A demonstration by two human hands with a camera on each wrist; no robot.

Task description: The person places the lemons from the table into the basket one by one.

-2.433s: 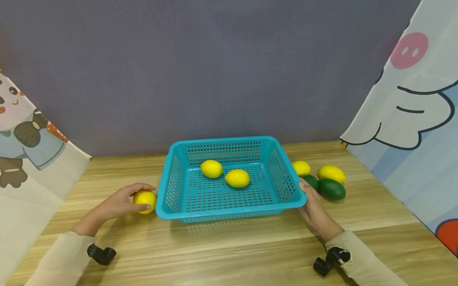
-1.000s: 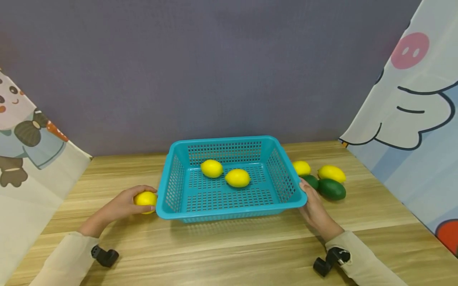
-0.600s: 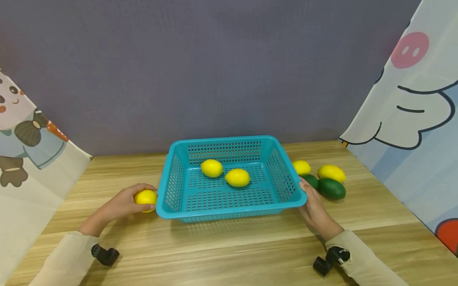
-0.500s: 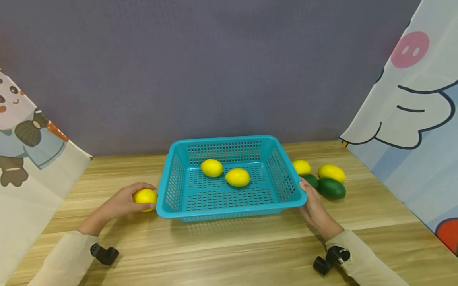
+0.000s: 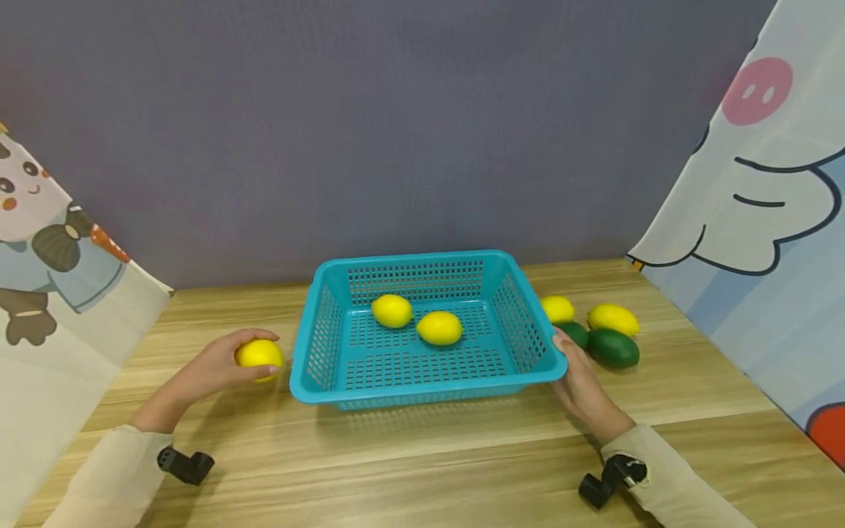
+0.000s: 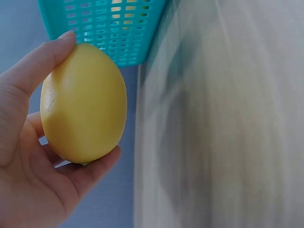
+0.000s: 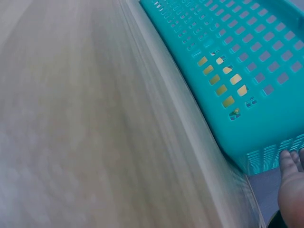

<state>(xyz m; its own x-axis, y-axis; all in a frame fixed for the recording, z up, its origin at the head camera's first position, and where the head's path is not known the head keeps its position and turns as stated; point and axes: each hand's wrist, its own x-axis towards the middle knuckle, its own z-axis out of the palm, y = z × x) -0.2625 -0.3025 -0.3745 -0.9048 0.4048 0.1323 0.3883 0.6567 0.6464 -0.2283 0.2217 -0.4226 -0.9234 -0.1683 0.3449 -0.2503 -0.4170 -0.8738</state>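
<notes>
My left hand (image 5: pixel 211 367) holds a yellow lemon (image 5: pixel 260 356) between thumb and fingers, just left of the basket. Up close in the left wrist view, the thumb lies on one side of the lemon (image 6: pixel 84 102) and the fingers curl round its other side. A turquoise plastic basket (image 5: pixel 428 389) with perforated walls stands mid-table, two lemons (image 5: pixel 392 311) inside. My right hand (image 5: pixel 584 392) grips the basket's right edge near the front corner. In the right wrist view, its fingertips (image 7: pixel 286 160) are against the basket's short side.
Right of the basket, beyond my right hand, lie two dark green avocados (image 5: pixel 612 348) and two more lemons (image 5: pixel 612 320). A grey partition (image 5: pixel 422 132) closes off the wooden table (image 5: pixel 409 469) at the back. Printed cartoon cloths flank both sides.
My left hand, with the lemon, has shifted from right at the basket's left rim a little left and up, leaving a small gap. The right hand and basket look unmoved.
</notes>
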